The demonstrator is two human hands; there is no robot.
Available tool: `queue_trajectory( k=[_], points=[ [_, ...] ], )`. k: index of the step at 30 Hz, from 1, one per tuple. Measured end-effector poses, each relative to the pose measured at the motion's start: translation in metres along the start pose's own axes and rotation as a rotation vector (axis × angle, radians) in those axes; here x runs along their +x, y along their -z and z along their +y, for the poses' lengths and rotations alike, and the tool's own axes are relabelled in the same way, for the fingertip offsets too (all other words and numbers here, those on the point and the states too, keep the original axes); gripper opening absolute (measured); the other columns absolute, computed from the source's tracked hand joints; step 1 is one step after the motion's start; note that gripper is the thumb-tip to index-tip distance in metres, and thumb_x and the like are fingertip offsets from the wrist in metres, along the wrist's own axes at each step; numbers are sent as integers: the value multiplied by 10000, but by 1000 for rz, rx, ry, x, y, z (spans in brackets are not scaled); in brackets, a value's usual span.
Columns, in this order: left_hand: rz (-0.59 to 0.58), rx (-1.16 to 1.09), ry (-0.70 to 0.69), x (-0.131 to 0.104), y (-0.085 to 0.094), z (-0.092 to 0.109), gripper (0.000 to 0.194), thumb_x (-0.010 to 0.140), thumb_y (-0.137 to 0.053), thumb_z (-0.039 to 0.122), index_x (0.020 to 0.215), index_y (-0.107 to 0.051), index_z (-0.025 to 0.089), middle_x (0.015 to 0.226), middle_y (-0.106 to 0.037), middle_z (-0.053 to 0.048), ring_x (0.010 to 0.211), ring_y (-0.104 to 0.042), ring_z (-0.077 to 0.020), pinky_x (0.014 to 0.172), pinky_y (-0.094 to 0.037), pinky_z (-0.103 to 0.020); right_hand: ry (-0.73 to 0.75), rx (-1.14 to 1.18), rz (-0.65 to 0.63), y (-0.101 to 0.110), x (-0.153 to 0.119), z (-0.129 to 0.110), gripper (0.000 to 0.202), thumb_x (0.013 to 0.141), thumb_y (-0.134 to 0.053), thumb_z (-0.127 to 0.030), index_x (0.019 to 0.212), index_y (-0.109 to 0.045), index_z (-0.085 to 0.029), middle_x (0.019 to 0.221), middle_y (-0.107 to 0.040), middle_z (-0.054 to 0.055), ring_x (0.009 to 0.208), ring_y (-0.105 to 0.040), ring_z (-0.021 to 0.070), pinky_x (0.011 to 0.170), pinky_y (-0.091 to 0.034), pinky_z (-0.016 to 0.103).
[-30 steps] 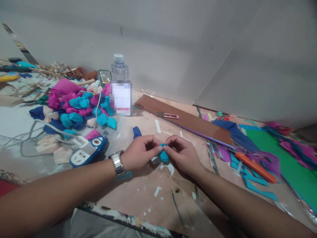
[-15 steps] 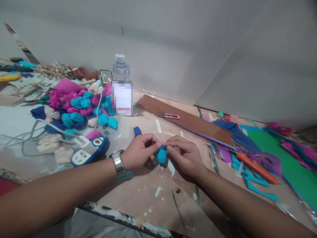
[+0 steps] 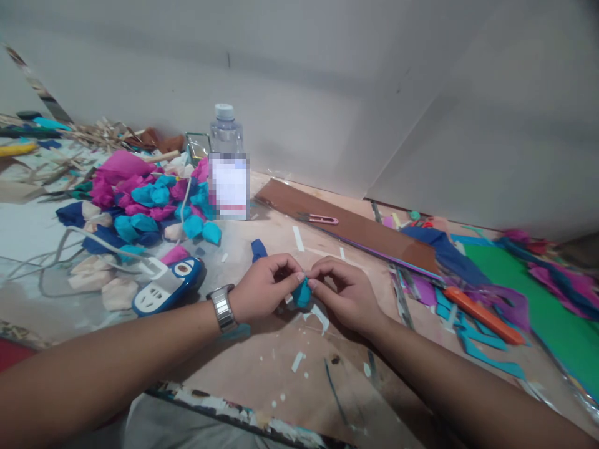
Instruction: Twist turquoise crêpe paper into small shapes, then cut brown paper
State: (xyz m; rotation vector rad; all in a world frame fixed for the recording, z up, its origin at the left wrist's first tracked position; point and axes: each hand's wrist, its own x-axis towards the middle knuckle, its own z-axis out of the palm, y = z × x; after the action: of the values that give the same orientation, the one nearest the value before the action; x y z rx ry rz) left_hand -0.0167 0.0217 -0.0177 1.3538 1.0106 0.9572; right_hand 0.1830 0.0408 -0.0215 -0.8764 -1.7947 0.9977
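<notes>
Near the middle of the view, a small teal crumpled piece (image 3: 302,295) hangs between both hands. My left hand (image 3: 264,284), with a metal watch (image 3: 223,308) at its wrist, pinches the top of the piece between thumb and forefinger. My right hand (image 3: 349,293) pinches the same top from the other side, its fingertips touching those of my left hand. A dark blue piece (image 3: 258,249) lies just behind my left hand.
Pink, teal and cream bundles (image 3: 140,196) are heaped at the left, beside a power strip (image 3: 167,287). Behind stand a bottle (image 3: 226,131) and a lit phone (image 3: 229,187). Pink snips (image 3: 318,219) rest on brown sheets (image 3: 355,224); an orange cutter (image 3: 484,316) lies right.
The teal piece has tilted and shifted slightly left between my fingers, and less of it shows. My right fingertips have moved a little left, closer to my left hand.
</notes>
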Motion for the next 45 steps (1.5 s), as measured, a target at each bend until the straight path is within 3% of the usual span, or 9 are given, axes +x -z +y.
queue_trajectory(
  k=[8,14,28,39,45],
  points=[
    [-17,-3,-22,1,1,-2,342,930,-701,486,900,-649,149,713,-665,-16,511,-566,-95,500,-456,-221,-253,310,-19,-4,0,2,249,791,-875,-389,840,-725,-197,773,-708,19,697,-638,145,661,-533,278],
    [-39,-9,-8,1,2,-3,361,919,-714,498,912,-680,138,744,-706,-51,549,-597,-113,526,-472,-235,-266,296,-4,-5,1,2,280,766,-891,-394,787,-704,-186,740,-693,17,679,-623,137,647,-515,265],
    [-9,40,-30,1,1,1,355,914,-705,489,848,-670,143,690,-633,-5,562,-566,-102,529,-468,-210,-290,269,-35,-6,0,4,338,770,-871,-462,845,-701,-180,798,-694,16,719,-619,141,694,-519,284],
    [8,6,-4,1,1,-2,331,910,-730,444,996,-746,125,821,-753,-83,624,-683,-148,541,-551,-239,-350,261,20,-7,-1,5,370,785,-858,-495,765,-681,-171,695,-686,6,618,-587,126,600,-482,258],
    [-13,108,17,1,4,1,313,909,-727,402,1066,-811,144,914,-805,-107,663,-709,-174,566,-565,-268,-330,237,4,-5,0,7,393,776,-861,-508,751,-655,-174,698,-662,8,636,-575,129,602,-472,256]
  ],
)
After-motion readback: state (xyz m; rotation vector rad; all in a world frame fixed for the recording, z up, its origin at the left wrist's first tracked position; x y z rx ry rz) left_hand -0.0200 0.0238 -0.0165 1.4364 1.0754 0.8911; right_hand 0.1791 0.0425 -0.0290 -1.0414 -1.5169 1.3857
